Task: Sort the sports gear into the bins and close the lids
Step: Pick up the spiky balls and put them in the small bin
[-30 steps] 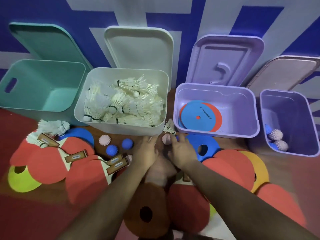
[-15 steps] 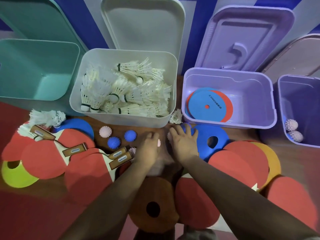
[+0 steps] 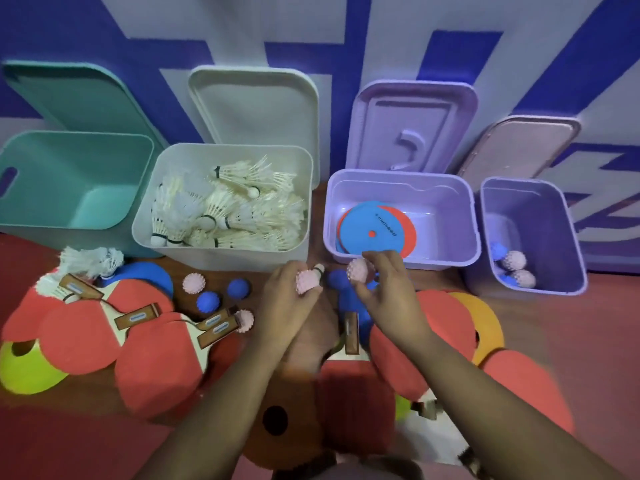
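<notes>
- The left hand [image 3: 287, 306] curls its fingertips around a pink spiky ball [image 3: 306, 281], just in front of the white bin [image 3: 221, 252].
- A shuttlecock [image 3: 318, 270] tip pokes out beside that ball; I cannot tell whether the hand grips it too.
- The right hand [image 3: 391, 292] pinches a second pink spiky ball [image 3: 360, 270] between thumb and fingers, near the front edge of the lilac bin [image 3: 443, 209].
- The white bin is heaped with shuttlecocks; the lilac bin holds flat blue and red discs [image 3: 372, 233].
- The small purple bin [image 3: 540, 216] on the right holds spiky balls.
- The teal bin [image 3: 69, 188] stands on the far left.
- More spiky balls, pink [image 3: 194, 283] and blue [image 3: 208, 301], lie on the floor among red paddles [image 3: 79, 337].
- All the lids [image 3: 256, 112] stand open behind the bins.
</notes>
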`<state>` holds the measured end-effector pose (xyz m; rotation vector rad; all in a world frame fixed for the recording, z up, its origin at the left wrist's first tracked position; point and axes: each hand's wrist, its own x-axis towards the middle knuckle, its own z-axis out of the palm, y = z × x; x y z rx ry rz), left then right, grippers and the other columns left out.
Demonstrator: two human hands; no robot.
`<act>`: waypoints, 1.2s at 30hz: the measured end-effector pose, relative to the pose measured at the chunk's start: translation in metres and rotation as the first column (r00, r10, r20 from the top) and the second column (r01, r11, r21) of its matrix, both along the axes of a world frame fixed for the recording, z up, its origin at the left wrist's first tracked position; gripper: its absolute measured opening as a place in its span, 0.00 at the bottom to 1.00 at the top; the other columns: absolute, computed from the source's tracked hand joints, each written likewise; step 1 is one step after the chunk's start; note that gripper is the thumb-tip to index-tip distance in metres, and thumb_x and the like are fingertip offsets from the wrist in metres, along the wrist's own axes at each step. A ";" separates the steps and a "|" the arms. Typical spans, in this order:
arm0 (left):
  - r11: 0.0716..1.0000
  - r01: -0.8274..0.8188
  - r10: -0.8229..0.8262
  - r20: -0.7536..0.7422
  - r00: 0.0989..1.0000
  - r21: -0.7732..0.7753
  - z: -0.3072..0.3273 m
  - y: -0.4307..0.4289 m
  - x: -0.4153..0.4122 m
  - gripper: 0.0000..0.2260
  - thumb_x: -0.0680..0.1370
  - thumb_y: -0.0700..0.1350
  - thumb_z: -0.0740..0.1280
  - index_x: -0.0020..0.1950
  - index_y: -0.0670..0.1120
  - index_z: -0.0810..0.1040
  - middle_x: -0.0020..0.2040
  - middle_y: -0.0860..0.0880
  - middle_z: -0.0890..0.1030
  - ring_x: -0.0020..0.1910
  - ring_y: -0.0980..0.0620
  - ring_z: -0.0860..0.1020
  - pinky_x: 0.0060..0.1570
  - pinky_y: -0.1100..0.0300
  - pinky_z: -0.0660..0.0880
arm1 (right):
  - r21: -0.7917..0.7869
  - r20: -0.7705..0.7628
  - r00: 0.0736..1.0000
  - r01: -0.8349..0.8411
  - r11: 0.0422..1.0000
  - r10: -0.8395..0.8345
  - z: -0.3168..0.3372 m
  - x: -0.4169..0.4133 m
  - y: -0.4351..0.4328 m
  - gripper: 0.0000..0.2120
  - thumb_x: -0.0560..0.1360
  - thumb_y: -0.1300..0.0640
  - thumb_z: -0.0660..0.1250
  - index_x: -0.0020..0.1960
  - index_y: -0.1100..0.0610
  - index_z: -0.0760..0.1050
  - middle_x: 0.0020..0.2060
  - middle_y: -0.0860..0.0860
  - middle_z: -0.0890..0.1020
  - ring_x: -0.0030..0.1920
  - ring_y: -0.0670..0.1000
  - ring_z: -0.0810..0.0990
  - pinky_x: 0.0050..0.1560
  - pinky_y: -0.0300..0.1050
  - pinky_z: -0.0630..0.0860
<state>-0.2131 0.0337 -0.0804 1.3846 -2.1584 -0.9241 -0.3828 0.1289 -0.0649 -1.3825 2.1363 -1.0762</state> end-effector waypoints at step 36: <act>0.959 0.280 -0.280 0.011 0.960 -0.042 0.003 0.079 -0.254 0.09 0.73 0.37 0.68 0.53 0.43 0.79 0.51 0.47 0.78 0.52 0.49 0.77 0.53 0.62 0.69 | 0.274 -0.074 0.927 0.372 0.887 -0.367 -0.008 -0.261 0.117 0.20 0.74 0.61 0.68 0.65 0.61 0.74 0.61 0.60 0.74 0.56 0.61 0.76 0.55 0.47 0.69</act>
